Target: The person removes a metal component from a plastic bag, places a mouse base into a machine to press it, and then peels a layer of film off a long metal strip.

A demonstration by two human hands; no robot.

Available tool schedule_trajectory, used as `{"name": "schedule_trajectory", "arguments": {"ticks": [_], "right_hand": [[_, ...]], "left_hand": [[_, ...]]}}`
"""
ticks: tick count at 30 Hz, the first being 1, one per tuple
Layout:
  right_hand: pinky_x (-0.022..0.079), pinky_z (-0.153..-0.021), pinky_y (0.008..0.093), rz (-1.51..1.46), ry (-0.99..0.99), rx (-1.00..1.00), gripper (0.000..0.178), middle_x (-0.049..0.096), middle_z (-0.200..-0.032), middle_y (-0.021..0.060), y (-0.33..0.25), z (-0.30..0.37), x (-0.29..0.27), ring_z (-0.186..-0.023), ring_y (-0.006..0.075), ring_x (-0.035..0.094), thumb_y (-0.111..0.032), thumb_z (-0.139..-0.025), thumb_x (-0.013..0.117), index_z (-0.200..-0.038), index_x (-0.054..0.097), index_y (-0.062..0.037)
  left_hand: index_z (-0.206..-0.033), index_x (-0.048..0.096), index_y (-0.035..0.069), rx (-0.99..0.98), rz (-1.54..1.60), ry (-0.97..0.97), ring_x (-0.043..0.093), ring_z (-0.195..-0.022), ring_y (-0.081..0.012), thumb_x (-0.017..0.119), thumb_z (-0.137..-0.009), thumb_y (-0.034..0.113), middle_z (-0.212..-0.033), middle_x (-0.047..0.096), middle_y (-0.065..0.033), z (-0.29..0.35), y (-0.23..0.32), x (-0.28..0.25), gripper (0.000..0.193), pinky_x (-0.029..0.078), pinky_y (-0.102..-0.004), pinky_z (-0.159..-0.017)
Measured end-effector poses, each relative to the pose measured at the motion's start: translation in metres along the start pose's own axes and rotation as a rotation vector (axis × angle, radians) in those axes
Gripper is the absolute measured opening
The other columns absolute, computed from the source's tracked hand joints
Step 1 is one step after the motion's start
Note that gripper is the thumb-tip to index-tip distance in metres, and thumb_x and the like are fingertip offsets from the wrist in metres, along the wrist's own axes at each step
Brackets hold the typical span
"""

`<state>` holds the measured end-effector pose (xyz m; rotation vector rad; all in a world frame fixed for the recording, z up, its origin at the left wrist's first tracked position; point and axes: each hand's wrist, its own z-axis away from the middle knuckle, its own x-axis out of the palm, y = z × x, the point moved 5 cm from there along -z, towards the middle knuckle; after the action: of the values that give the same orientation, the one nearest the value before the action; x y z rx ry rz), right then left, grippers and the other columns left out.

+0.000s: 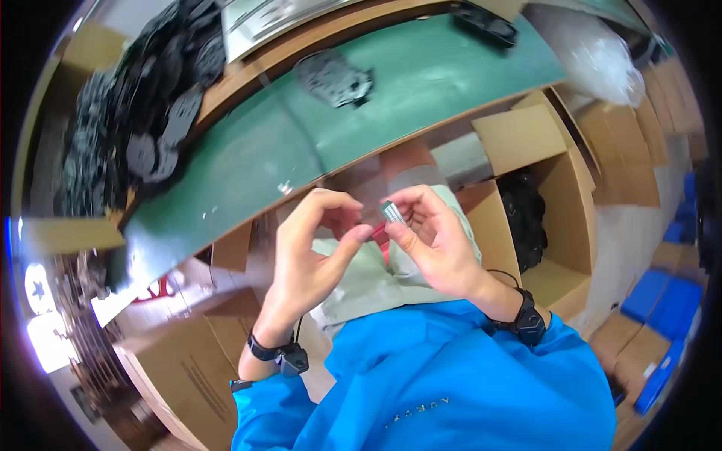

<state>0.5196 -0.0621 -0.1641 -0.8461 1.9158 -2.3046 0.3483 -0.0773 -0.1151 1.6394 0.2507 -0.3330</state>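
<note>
Over my lap, my right hand [436, 244] pinches a small green-and-white striped piece [392, 213] between thumb and fingers; its exact kind is too small to tell. My left hand [312, 244] is raised just left of it, fingers curved and thumb held apart, with nothing visible in its grasp. Something red [381, 234] shows between the two hands, near the left thumb; I cannot tell whether it is touched. On the green-topped table [248, 161] beyond lies a flat grey-black moulded part [333, 77], out of reach of both hands.
Black moulded parts [143, 113] are heaped at the left. An open cardboard box [560, 259] with black items stands at my right. A black object [485, 24] and a clear plastic bag [602, 68] are at the far right. Another carton [180, 376] stands lower left.
</note>
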Motion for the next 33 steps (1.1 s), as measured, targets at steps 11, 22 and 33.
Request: {"name": "schedule_trajectory", "arguments": {"ticks": [11,22,33], "right_hand": [[0.049,-0.075,0.0248,0.388,-0.267,0.147,0.017,0.069,-0.097,0.0008,0.023,-0.022,0.041,-0.088,0.0106,0.064,-0.006,-0.088,0.079,-0.103,0.07,-0.0039],[0.053,-0.073,0.0244,0.256,-0.309,0.192,0.016,0.064,-0.096,0.0039,0.036,-0.034,0.054,-0.089,0.01,0.065,-0.002,-0.088,0.079,-0.099,0.069,0.0002],[0.056,-0.08,0.0254,0.186,-0.342,0.199,0.016,0.062,-0.099,0.005,0.04,-0.031,0.056,-0.095,0.0119,0.067,0.001,-0.088,0.078,-0.099,0.066,0.0017]], "left_hand": [[-0.106,0.07,0.0,0.006,0.086,0.177,0.065,-0.085,-0.0162,0.079,-0.081,-0.005,-0.103,0.068,-0.0106,0.06,-0.045,-0.023,0.027,0.053,-0.0279,-0.073],[-0.105,0.067,-0.001,-0.008,0.378,0.285,0.066,-0.1,-0.0189,0.077,-0.086,-0.003,-0.111,0.067,-0.013,0.066,-0.066,-0.026,0.021,0.055,-0.0311,-0.081],[-0.106,0.069,-0.002,0.023,0.339,0.295,0.07,-0.097,-0.021,0.075,-0.083,-0.007,-0.113,0.067,-0.0155,0.069,-0.059,-0.03,0.024,0.061,-0.0322,-0.083]]}}
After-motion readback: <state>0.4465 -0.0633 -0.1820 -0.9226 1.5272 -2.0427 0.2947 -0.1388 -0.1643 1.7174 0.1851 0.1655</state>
